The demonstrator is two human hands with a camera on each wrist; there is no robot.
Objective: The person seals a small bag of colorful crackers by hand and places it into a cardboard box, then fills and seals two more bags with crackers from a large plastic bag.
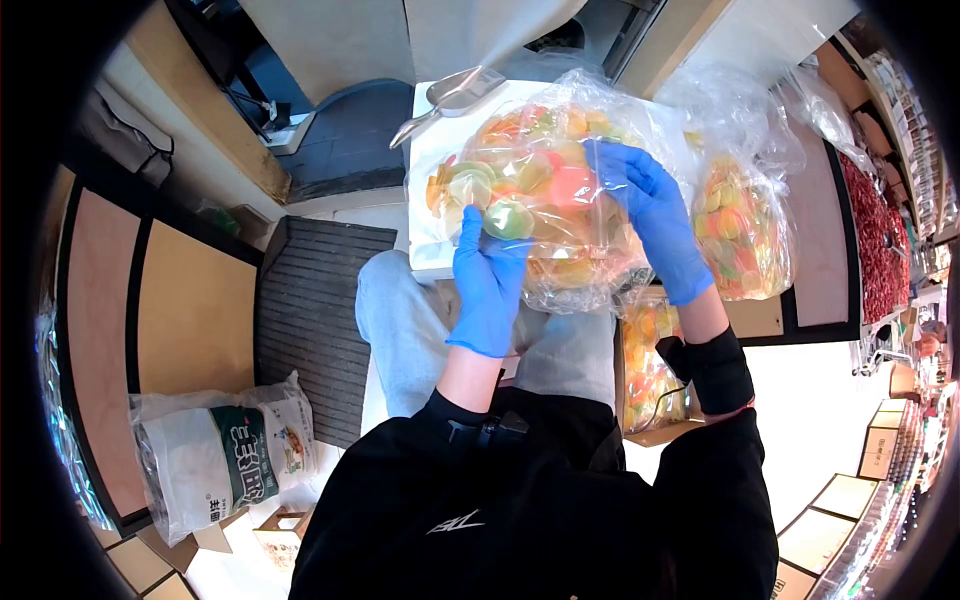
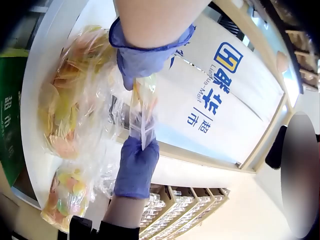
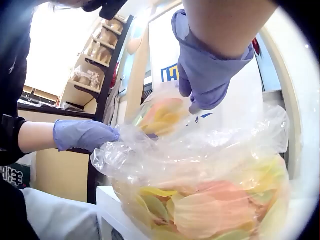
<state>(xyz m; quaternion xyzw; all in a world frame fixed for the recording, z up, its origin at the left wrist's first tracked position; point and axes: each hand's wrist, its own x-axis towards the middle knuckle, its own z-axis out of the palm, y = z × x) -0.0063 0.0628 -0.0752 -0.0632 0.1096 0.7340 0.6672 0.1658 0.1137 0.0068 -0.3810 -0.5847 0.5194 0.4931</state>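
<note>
Over the white tray, chip bag, gripped between left hand and right hand

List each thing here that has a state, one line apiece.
bag of coloured chips, full, top plastic loose between both hands
left hand, gloved, grips the bag's plastic
right hand, gloved, pinches the bag's plastic
second bag, filled, top loose, untouched
metal scoop, lying untouched on the white tray
sack, lying on its side
</note>
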